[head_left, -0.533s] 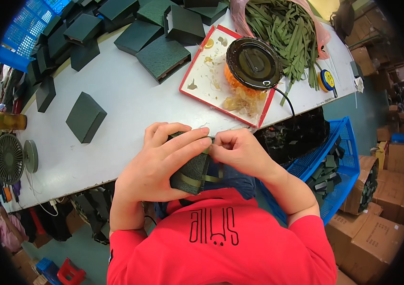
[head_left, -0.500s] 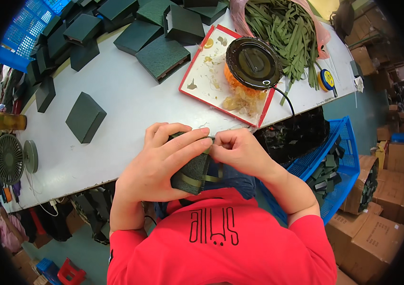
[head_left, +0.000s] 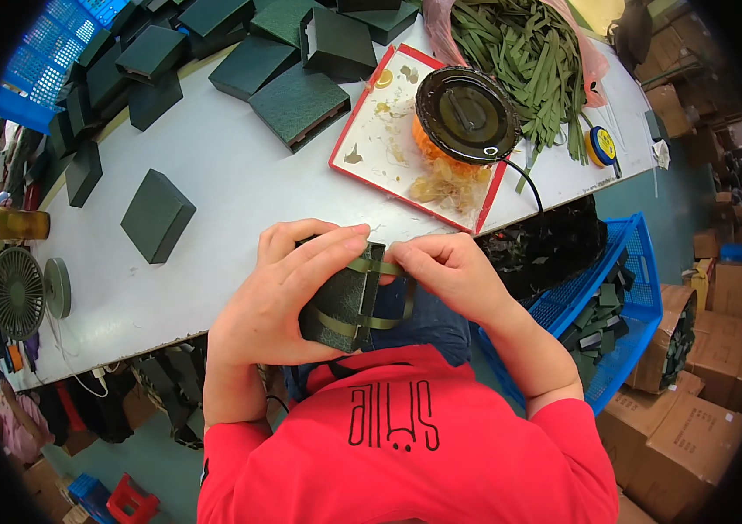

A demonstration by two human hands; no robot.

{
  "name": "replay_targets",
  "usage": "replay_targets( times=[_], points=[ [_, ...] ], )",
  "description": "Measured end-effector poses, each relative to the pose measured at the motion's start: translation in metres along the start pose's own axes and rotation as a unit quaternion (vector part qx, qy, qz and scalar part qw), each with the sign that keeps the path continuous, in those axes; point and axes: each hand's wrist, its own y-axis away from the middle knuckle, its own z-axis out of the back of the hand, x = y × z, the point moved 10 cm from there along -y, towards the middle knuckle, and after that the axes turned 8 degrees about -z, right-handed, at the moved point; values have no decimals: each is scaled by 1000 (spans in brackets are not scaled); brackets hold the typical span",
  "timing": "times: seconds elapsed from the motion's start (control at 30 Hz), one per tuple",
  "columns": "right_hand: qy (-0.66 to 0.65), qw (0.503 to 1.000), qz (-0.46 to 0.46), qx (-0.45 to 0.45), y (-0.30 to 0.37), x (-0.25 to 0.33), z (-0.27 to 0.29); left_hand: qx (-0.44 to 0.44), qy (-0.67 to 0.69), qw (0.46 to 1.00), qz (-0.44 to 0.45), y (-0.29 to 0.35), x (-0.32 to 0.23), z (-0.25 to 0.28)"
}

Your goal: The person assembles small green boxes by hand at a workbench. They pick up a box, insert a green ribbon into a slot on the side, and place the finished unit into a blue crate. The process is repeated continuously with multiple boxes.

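A dark green textured box (head_left: 343, 301) is held near the table's front edge, gripped by my left hand (head_left: 273, 293) with its fingers over the top and the thumb along the lower side. Green ribbon (head_left: 333, 324) crosses the box in two places and bows out past its right side in a loop. At the upper end of that loop, my right hand (head_left: 451, 272) pinches the ribbon between thumb and curled fingers. The far side of the box is hidden under my left hand.
A single green box (head_left: 154, 217) lies on the white table (head_left: 223, 262); several more are heaped behind. A black round pot (head_left: 467, 113) stands on a red-edged tray (head_left: 369, 144). Green ribbons (head_left: 519, 61) fill a pink bag. A blue crate (head_left: 646, 279) stands at right.
The box has tilted, so its right side shows more. My right hand has drawn slightly away to the right, and the ribbon loop now stands out wider.
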Motion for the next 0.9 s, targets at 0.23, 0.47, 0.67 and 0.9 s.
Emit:
replay_targets(
  times=[0.23,0.47,0.67,0.9],
  points=[
    [70,997,-26,-22,-1,-4,-10,41,-59,997,-16,-6,-8,-8],
    [-118,987,21,-109,5,-6,28,-5,-34,999,1,-1,0,-1],
    [-249,910,279,-178,40,29,59,-13,-19,1000,4,3,3,4],
    [12,969,210,-127,28,30,13,-144,257,955,-46,25,26,7]
  ],
)
